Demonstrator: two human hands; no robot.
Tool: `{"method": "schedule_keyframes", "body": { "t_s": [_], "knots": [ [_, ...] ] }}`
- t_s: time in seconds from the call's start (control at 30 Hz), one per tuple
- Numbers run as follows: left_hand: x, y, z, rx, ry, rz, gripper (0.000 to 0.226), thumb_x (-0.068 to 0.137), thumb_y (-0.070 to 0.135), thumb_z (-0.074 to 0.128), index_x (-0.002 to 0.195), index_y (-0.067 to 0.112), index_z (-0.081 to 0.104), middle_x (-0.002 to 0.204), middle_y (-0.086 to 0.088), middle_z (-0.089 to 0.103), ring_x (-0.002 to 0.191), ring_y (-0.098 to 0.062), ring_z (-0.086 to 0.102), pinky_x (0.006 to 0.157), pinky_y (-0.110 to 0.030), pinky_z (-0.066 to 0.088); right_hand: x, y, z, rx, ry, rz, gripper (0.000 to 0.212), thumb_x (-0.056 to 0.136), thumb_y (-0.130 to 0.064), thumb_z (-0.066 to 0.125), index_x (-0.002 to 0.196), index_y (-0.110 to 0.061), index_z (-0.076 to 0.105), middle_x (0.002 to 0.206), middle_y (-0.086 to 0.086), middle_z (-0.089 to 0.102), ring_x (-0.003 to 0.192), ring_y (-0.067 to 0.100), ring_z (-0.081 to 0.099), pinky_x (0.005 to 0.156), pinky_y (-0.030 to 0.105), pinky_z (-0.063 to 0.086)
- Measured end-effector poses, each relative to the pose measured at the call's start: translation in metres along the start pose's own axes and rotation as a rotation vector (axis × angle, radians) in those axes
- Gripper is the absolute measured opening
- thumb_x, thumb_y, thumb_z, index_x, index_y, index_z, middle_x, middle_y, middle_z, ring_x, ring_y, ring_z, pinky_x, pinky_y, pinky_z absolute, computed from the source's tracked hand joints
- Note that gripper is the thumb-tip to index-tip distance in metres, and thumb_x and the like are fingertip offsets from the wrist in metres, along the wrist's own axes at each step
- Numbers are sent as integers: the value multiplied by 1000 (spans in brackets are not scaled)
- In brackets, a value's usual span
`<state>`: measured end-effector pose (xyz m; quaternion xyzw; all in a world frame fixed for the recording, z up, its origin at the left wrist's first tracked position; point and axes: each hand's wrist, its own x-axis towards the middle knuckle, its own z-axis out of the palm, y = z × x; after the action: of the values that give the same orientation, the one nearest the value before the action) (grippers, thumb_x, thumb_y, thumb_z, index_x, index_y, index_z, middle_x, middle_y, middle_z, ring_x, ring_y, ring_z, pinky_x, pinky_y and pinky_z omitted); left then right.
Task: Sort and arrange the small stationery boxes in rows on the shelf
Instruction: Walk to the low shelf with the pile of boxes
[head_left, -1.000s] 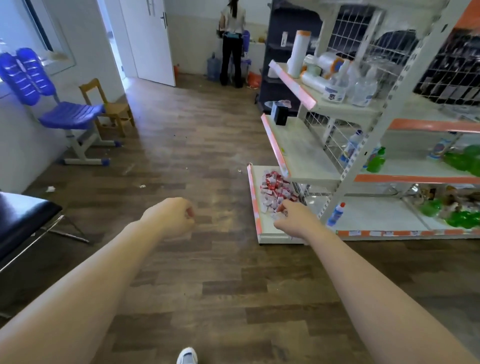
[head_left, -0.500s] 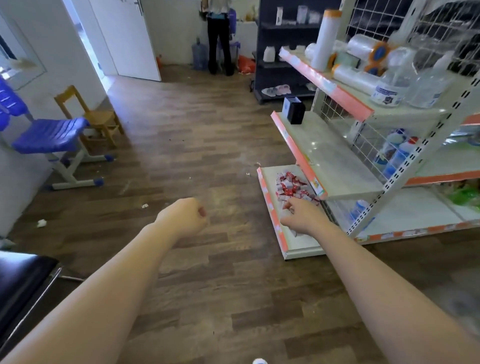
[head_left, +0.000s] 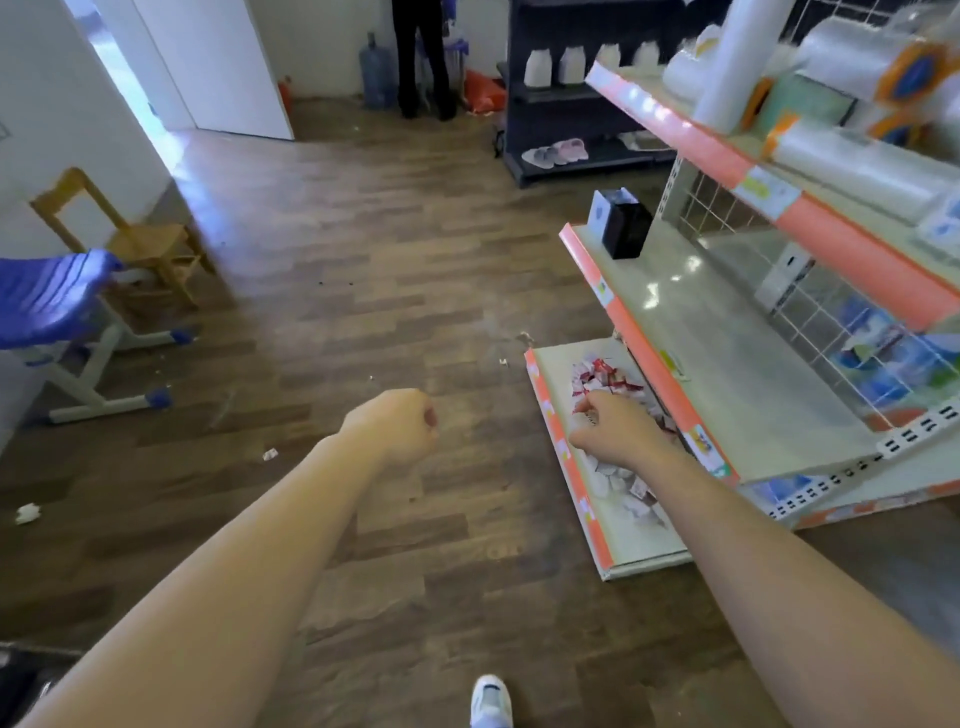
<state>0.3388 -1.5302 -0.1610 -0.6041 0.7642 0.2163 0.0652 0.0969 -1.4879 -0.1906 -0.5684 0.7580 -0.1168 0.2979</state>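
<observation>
Many boxes: the small stationery boxes (head_left: 610, 387) lie in a loose red-and-white heap on the bottom shelf (head_left: 644, 545), at floor level, none yet in rows.
Right hand: the right hand (head_left: 615, 428) is over the heap, fingers curled down among the boxes; whether it already pinches one cannot be told, since the fingertips are hidden.
Left hand: the left hand (head_left: 397, 423) is clenched in a fist above the wooden floor (head_left: 363, 260), well apart from the shelf, grasping nothing visible.
Step in hand: judged to be the first pick from the heap.
Method: take one box at a time by its long sides; lift clear before turning it.
Placement: start a row along the orange front lip (head_left: 569, 462), boxes touching, printed face forward.
Support: bring the idle hand in to hold back the heap.
Risk: the middle shelf (head_left: 727, 374) overhangs the pile; keep the wrist low.
</observation>
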Motion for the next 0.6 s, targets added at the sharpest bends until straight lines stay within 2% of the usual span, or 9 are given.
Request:
{"method": "schedule_keyframes", "body": {
  "t_s": [0.07,0.2,0.43,0.6],
  "knots": [
    [36,-4,-9,-10,-23,-1,20,87,25,50,104,22,60,108,0,60,103,-23,56,91,-36,47,32,-3,-4,1,-11,11,25,78,-17,57,102,-12,55,106,7,61,95,24,55,75,32,43],
    [99,-8,-21,16,-83,14,22,87,24,49,105,20,61,109,-1,61,102,-24,56,90,-37,47,86,-4,-11,-4,-27,68,36,79,-15,59,113,-7,54,118,9,58,106,27,54,89,38,46],
    [221,-1,-38,79,-155,78,25,88,26,50,108,17,62,109,-2,61,102,-25,57,90,-38,48,169,4,-15,-1,-17,193,35,83,-16,58,117,-8,52,119,8,57,102,25,54,77,31,44],
    [327,5,-43,187,-187,230,22,88,24,47,102,17,63,109,-5,63,101,-28,57,87,-38,49,246,15,-5,79,17,323,29,85,-17,58,112,-9,51,116,9,57,98,24,54,77,32,43]
  ]
}}
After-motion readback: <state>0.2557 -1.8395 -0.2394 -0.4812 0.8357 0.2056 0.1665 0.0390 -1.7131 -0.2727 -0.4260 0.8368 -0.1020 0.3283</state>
